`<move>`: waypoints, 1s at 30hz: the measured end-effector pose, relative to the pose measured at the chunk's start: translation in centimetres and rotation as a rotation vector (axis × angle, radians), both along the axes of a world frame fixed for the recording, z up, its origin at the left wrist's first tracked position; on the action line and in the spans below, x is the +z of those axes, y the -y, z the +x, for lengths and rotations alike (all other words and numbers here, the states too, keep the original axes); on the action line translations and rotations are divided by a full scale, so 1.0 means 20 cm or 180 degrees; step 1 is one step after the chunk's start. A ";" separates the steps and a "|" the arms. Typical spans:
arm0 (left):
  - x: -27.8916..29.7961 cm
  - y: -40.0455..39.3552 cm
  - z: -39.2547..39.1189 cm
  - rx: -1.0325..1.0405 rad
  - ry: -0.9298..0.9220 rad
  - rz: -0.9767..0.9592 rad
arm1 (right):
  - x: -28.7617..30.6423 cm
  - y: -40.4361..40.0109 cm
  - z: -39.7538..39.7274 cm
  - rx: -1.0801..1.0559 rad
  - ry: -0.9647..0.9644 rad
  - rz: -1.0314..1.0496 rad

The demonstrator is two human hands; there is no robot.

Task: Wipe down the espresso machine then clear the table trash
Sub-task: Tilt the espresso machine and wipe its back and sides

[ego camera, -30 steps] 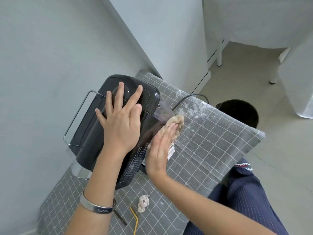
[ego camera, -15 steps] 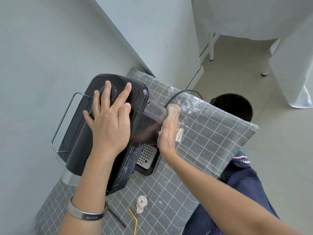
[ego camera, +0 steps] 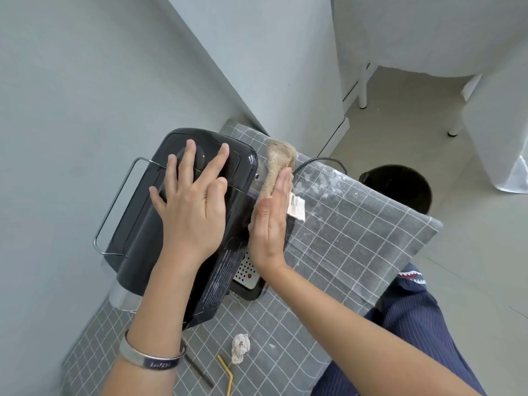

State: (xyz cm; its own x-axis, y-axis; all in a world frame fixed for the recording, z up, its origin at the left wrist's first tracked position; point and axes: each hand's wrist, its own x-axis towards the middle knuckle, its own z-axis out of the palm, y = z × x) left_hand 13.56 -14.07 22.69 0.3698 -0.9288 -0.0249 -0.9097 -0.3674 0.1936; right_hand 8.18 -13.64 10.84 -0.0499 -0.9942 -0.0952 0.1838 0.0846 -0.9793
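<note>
A black espresso machine (ego camera: 137,218) stands on a table covered with a grey checked cloth (ego camera: 351,244), close to the wall. My left hand (ego camera: 191,207) lies flat on its top with fingers spread. My right hand (ego camera: 271,221) presses a beige cloth (ego camera: 278,161) with a white label flat against the machine's right side. Near the table's front edge lie a crumpled white tissue (ego camera: 240,347), a yellow straw (ego camera: 227,375) and a thin dark stick (ego camera: 200,372).
A black bin (ego camera: 400,184) stands on the floor beyond the table's far right edge. The machine's black cord (ego camera: 320,160) runs over the cloth toward the wall. White furniture legs (ego camera: 362,87) are on the floor behind. My leg in striped trousers (ego camera: 411,318) is at right.
My right hand has slid the beige cloth along the machine's right side toward its far end. My left hand stays flat on top.
</note>
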 end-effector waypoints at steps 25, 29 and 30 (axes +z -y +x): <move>-0.01 -0.01 -0.01 -0.0014 0.0024 -0.0068 | -0.07 0.41 -0.13 0.0559 0.0397 0.0083; -0.01 -0.01 -0.02 0.0001 0.0024 -0.0086 | -0.38 0.35 -0.11 0.0531 0.0085 0.0713; -0.01 -0.01 -0.02 0.0002 0.0033 -0.0090 | -0.44 0.30 -0.10 0.0473 -0.0031 0.0782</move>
